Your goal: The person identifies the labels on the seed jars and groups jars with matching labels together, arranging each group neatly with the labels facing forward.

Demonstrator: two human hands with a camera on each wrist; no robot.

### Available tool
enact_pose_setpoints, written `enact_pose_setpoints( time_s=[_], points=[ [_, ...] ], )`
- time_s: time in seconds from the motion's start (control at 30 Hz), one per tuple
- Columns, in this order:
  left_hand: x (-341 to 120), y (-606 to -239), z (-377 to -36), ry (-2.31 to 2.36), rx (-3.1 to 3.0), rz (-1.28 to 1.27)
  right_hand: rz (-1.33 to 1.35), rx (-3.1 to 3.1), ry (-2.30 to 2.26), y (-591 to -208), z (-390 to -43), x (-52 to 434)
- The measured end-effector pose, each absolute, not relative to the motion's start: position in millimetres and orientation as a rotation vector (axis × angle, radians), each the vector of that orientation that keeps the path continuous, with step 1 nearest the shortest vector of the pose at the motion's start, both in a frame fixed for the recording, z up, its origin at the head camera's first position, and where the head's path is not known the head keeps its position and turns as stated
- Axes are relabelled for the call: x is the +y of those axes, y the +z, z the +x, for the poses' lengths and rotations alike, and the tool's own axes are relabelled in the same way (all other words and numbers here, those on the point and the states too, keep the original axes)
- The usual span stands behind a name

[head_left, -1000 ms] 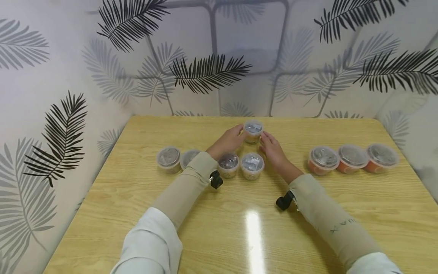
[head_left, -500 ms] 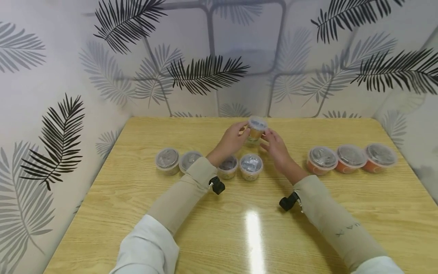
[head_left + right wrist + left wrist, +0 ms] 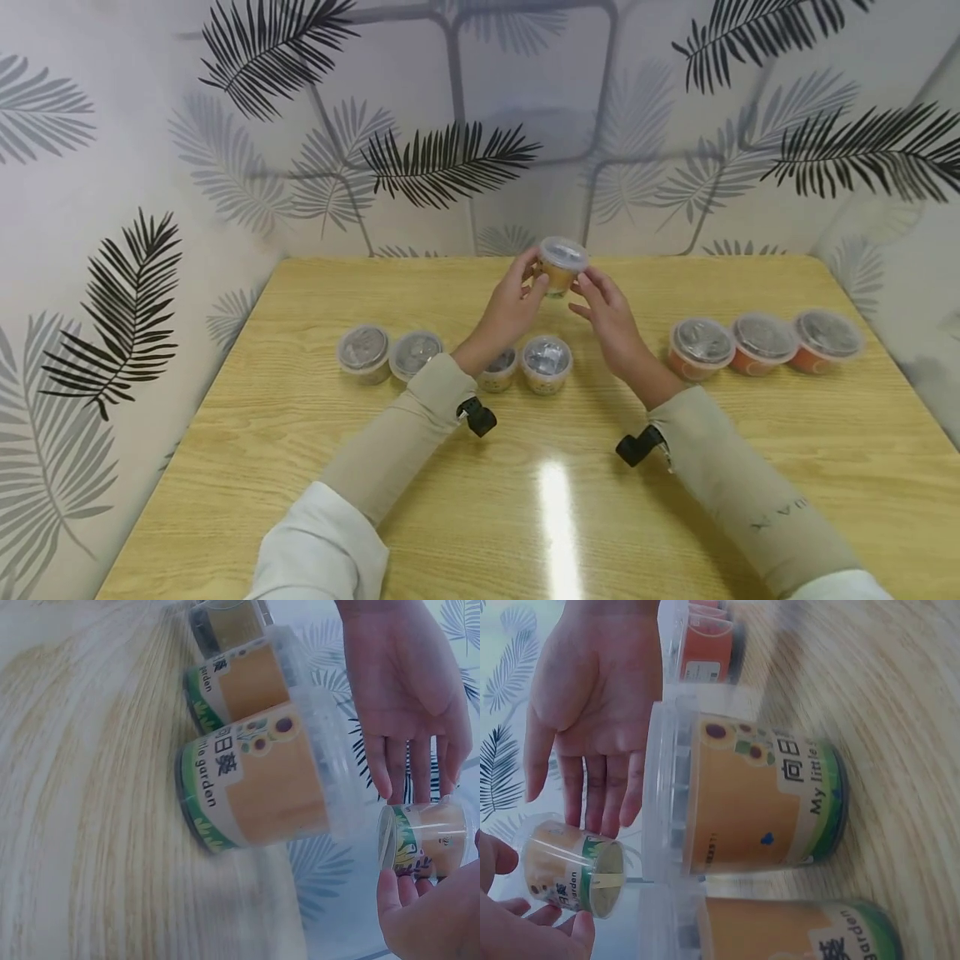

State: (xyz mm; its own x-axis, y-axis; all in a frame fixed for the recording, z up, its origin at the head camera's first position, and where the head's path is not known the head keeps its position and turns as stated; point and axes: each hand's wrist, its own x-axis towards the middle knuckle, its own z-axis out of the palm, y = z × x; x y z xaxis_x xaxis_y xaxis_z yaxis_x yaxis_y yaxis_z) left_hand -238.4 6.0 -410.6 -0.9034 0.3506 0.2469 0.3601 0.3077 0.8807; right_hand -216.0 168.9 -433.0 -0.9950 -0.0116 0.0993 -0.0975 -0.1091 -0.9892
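Observation:
Both hands hold a small clear-lidded cup (image 3: pixel 562 265) with an orange and green label up above the table's far middle. My left hand (image 3: pixel 516 302) pinches its left side between thumb and fingers. My right hand (image 3: pixel 606 315) touches its right side with nearly straight fingers. In the left wrist view the right hand's (image 3: pixel 592 712) fingertips touch the lifted cup (image 3: pixel 574 866). In the right wrist view the left hand's (image 3: pixel 409 690) fingertips reach the lifted cup (image 3: pixel 424 840).
Several matching cups stand in a row on the wooden table (image 3: pixel 480 500): two at the left (image 3: pixel 363 350), two below my hands (image 3: pixel 547 362). Three orange cups (image 3: pixel 761 342) line up at the right. Leaf-patterned walls close the table's far and side edges.
The small cup has been lifted from the table behind the row and now hangs higher between both hands. The cups on the table have not moved.

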Motion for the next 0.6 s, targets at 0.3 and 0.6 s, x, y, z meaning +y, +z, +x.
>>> enact_pose_setpoints(
  time_s=[0.3,0.6],
  points=[
    [2.7,-408.4,-223.7,-1.762,-2.441,-0.681,0.137,-2.087,2.231,-422.7,-209.2,169.9],
    [3.4,-402.2,-212.8,-1.772,-2.386,-0.744,0.189,-2.079,2.268,-415.2,-200.9,170.7]
  ],
)
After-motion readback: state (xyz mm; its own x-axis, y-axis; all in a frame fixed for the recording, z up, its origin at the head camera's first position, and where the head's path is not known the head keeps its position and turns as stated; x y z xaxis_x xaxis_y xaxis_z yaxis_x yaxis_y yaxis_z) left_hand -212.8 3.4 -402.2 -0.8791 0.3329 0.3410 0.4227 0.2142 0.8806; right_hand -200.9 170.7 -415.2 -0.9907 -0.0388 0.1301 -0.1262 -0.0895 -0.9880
